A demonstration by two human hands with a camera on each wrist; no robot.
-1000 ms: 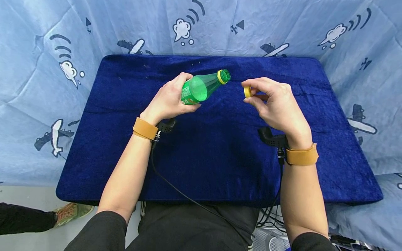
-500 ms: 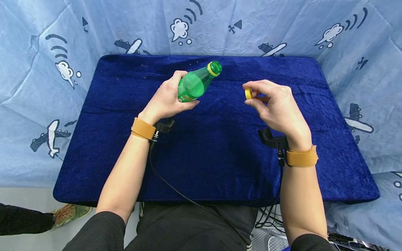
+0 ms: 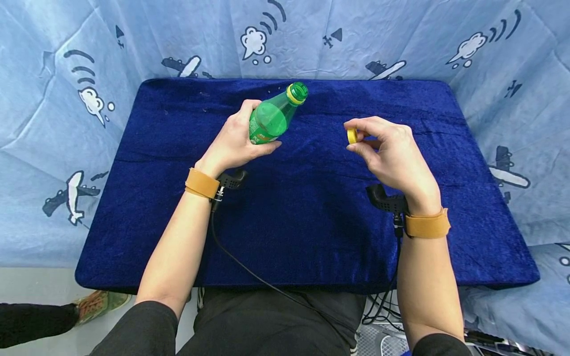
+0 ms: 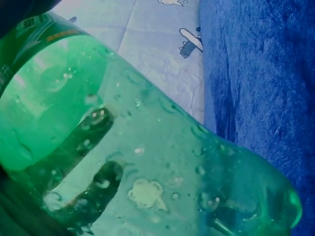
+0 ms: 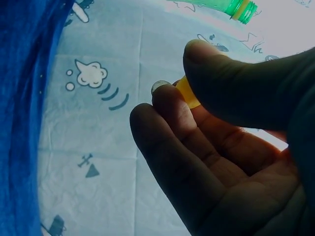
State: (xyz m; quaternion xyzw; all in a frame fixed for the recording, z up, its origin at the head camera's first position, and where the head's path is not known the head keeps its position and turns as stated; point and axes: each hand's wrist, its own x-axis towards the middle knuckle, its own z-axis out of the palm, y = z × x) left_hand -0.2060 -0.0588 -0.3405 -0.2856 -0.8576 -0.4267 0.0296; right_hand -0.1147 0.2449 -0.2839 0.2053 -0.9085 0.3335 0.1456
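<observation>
My left hand (image 3: 233,136) grips a green plastic bottle (image 3: 271,116) round its labelled body. The bottle leans to the right, its uncapped mouth with a yellow neck ring pointing up and away. Liquid shows inside it, and in the left wrist view two fingers (image 4: 93,125) appear through the clear green wall of the bottle (image 4: 157,128). Off to the right, my right hand (image 3: 392,148) pinches a yellow bottle cap (image 3: 352,136) between thumb and fingertips. The right wrist view shows that cap (image 5: 187,93) mostly hidden behind the thumb, with the bottle's neck (image 5: 241,10) beyond.
Dark blue velvety cloth (image 3: 294,227) covers the table under both hands. A light blue curtain (image 3: 303,39) with printed planes hangs behind it and at the sides. A black cable (image 3: 254,269) runs from the left wrist to the lap. Someone's shoe (image 3: 95,304) is at lower left.
The bottle has tipped back more upright, its mouth swinging left and away from the right hand. My right hand, with the cap, has dropped slightly toward me.
</observation>
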